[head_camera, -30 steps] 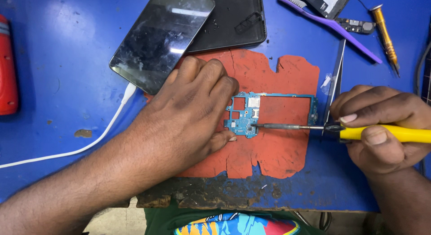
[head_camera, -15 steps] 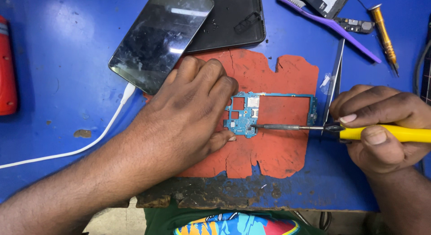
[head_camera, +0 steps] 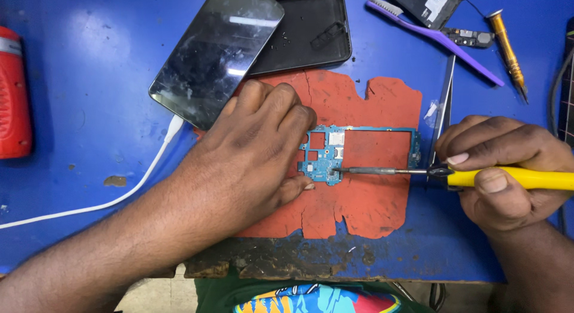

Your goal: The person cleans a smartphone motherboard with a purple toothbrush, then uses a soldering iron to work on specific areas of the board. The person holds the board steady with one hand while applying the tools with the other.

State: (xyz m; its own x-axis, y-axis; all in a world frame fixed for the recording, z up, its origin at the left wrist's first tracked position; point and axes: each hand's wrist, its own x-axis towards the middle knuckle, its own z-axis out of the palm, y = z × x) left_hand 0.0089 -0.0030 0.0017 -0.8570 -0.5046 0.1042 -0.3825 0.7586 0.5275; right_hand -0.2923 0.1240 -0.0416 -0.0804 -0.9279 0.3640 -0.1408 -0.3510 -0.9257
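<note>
Soldering iron tip on a phone circuit board, both hands at work on a red mat.

Left hand (head_camera: 251, 151) lies flat, fingers pressing the thin blue-green circuit board (head_camera: 326, 160) down on the cracked, ragged-edged red mat (head_camera: 359, 205). Right hand (head_camera: 508, 169) is clenched around the yellow-handled soldering iron (head_camera: 478, 176), its metal tip touching the board's lower edge. Blue tabletop (head_camera: 89, 80) is scuffed, front edge charred black. Glossy phone (head_camera: 215, 53), black back cover (head_camera: 311, 29) and steel tweezers (head_camera: 445, 92) crowd the far side; left is more open.

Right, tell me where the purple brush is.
In the head view the purple brush lies at the top right of the blue table, between the black phone cover and the orange-handled screwdriver.
</note>
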